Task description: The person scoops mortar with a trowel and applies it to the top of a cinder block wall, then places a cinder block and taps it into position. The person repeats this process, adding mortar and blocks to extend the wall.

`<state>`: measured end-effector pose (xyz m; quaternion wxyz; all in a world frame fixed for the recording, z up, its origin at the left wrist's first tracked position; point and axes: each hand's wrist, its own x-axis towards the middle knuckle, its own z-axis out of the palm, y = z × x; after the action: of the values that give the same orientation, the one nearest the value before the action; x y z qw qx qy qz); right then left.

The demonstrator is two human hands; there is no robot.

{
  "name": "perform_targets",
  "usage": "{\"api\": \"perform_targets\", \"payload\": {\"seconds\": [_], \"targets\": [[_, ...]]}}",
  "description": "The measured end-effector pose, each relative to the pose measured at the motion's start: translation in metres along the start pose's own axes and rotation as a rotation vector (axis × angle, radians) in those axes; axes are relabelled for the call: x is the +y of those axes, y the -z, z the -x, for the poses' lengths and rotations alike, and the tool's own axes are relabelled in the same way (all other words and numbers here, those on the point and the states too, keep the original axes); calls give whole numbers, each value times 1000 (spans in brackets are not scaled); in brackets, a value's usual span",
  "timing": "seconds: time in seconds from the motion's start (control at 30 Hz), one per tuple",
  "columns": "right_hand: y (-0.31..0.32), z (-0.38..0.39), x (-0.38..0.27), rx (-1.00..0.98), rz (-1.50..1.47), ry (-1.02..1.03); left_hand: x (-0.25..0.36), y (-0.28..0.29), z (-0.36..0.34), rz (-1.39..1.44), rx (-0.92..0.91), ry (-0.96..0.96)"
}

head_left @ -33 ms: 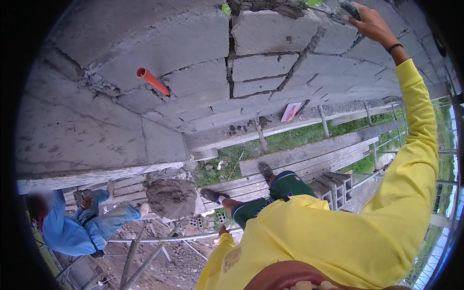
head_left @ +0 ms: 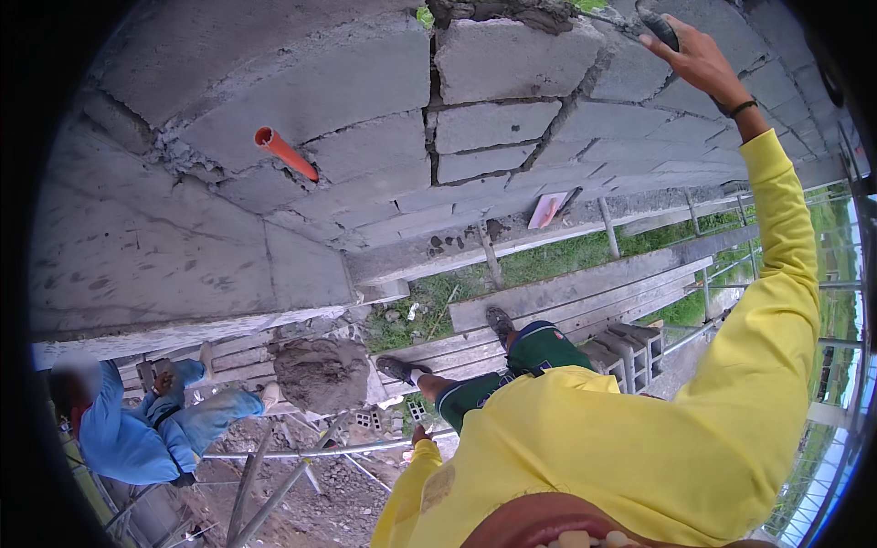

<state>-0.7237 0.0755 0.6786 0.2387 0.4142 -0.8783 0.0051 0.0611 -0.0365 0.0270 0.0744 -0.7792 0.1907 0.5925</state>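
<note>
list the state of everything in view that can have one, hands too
right hand, closed on the tool
dark-handled tool, held, probably a trowel
left hand, low by a metal rail, grip unclear
mortar on the wall top, spread unevenly
block wall, some joints gapped
orange pipe, jutting out, end open
mortar heap, piled up
hollow concrete blocks, grouped together

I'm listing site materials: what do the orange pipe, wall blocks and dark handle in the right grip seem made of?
Orange pipe: probably plastic, fairly smooth; even colour, thin round rim.
Wall blocks: apparently concrete, rough and matte; uneven grey faces, ragged edges.
Dark handle: perhaps rubber or plastic, smooth-looking; the right grip covers part, so this stays open.
</note>
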Motion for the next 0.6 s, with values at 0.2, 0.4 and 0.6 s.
{"api": "perform_targets", "payload": {"seconds": [0.2,0.4,0.6], "targets": [[-48,98,-44,-5,-35,-115,-11,-9,0,18,1,40],[-60,96,-49,-50,116,-245,-12,-17,-9,-257,-167,-159],[-48,96,-21,-123,149,-273,-3,-26,-1,-143,-162,-65]]}}
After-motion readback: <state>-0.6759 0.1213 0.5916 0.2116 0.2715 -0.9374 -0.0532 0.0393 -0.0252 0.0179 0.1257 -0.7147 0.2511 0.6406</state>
